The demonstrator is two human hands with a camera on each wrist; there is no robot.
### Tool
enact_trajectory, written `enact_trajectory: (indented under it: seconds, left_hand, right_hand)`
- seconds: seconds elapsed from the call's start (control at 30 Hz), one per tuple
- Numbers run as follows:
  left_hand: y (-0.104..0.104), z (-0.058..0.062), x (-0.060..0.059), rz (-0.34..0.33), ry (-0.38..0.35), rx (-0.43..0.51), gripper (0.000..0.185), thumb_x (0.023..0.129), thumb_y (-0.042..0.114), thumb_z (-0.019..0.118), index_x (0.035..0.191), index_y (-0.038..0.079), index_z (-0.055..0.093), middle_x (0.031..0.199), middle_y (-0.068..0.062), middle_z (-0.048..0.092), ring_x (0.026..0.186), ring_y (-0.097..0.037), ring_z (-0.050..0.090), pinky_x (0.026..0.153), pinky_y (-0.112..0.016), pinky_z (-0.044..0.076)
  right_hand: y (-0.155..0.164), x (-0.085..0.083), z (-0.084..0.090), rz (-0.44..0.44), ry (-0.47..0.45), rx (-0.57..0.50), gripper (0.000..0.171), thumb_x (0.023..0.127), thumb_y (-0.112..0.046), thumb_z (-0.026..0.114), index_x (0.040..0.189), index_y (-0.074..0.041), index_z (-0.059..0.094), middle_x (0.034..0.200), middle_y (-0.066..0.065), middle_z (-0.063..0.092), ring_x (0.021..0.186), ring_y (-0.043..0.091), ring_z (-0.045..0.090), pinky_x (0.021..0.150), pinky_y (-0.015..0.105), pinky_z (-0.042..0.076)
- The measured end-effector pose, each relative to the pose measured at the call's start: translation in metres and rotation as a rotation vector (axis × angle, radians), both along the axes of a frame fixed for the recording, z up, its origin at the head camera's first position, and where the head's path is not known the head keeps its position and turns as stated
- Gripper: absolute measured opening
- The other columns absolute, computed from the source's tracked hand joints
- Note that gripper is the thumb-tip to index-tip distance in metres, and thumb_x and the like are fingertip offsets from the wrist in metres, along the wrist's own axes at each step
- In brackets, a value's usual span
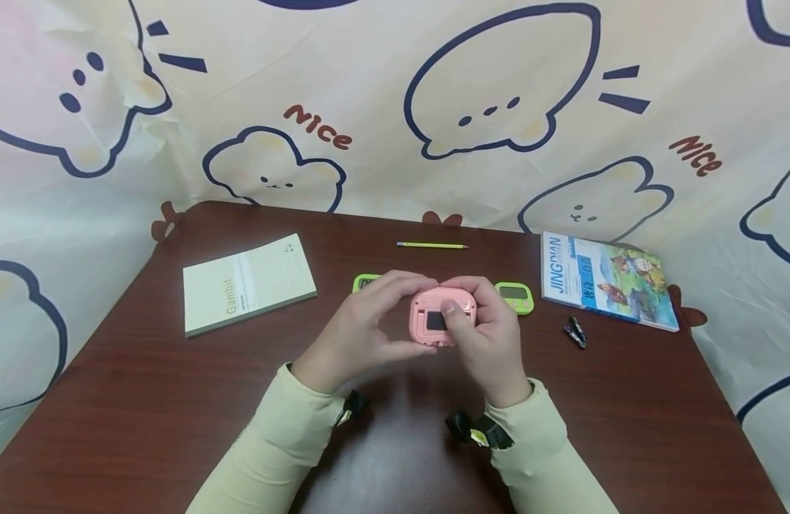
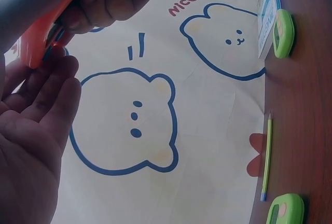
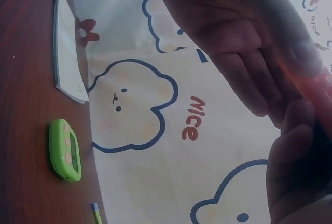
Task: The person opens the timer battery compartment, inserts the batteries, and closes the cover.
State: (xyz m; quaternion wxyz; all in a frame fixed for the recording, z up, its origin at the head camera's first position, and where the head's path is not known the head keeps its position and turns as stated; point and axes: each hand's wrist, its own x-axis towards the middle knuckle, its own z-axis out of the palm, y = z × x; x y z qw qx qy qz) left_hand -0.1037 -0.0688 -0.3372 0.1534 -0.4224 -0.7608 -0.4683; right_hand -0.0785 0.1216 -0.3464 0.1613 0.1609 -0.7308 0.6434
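Observation:
Between both hands, above the table, is a pink timer (image 1: 420, 327), a small rounded case with a dark rectangle on the face toward me. My left hand (image 1: 362, 325) holds its left side, fingers along the upper edge and thumb at the lower edge. On the other side my right hand (image 1: 494, 332) grips it, with the thumb pressed on the face beside the dark rectangle. From the left wrist the timer (image 2: 39, 37) shows edge-on between the hands. A green timer (image 1: 365, 282) is partly hidden behind the left hand, and another green timer (image 1: 522, 307) lies just beyond the right hand.
On the brown table (image 1: 144, 407), a pale notepad (image 1: 250, 285) lies at left and a yellow-green pencil (image 1: 432, 245) at the back. A colourful book (image 1: 609, 278) is at right, with small dark cylinders that look like batteries (image 1: 576, 333) near it. A printed cloth (image 1: 375, 71) hangs behind.

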Motion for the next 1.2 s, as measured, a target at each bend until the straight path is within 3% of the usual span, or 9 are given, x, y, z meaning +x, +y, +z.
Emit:
enact_trajectory:
  seconds: [0.7,0.93,1.1,1.2]
  left_hand:
    - [0.001,-0.002,-0.001,0.036,-0.013,-0.053,0.065,0.074,0.020,0.092,0.130,0.007,0.061,0.123,-0.001,0.063,0.114,-0.012,0.058,0.101,-0.028,0.051]
    - [0.002,-0.002,-0.001,0.027,-0.030,-0.045,0.067,0.073,0.022,0.093,0.130,0.008,0.061,0.124,0.000,0.063,0.115,-0.012,0.058,0.102,-0.029,0.050]
    - [0.002,-0.002,0.000,0.018,-0.031,-0.023,0.067,0.073,0.019,0.092,0.131,0.008,0.060,0.124,0.000,0.063,0.115,-0.012,0.058,0.102,-0.029,0.050]
    - [0.001,-0.002,0.000,0.011,-0.028,-0.017,0.068,0.073,0.017,0.092,0.132,0.007,0.059,0.124,0.000,0.063,0.115,-0.012,0.058,0.102,-0.028,0.050]
  right_hand:
    - [0.001,-0.003,-0.002,-0.015,-0.031,0.007,0.018,0.094,-0.001,0.065,0.112,-0.001,0.064,0.094,0.007,0.068,0.076,0.025,0.059,0.057,0.025,0.053]
    - [0.006,-0.005,0.000,-0.005,-0.038,0.063,0.016,0.094,-0.003,0.065,0.110,-0.004,0.066,0.093,0.005,0.068,0.075,0.022,0.059,0.054,0.026,0.053]
    - [0.011,-0.006,0.002,-0.006,-0.007,0.085,0.020,0.094,-0.006,0.068,0.113,-0.007,0.070,0.100,0.003,0.071,0.083,0.021,0.062,0.062,0.026,0.055]
    - [0.015,-0.006,0.005,0.001,0.014,0.077,0.021,0.094,-0.008,0.070,0.115,-0.008,0.073,0.106,0.002,0.072,0.094,0.022,0.064,0.073,0.028,0.056]
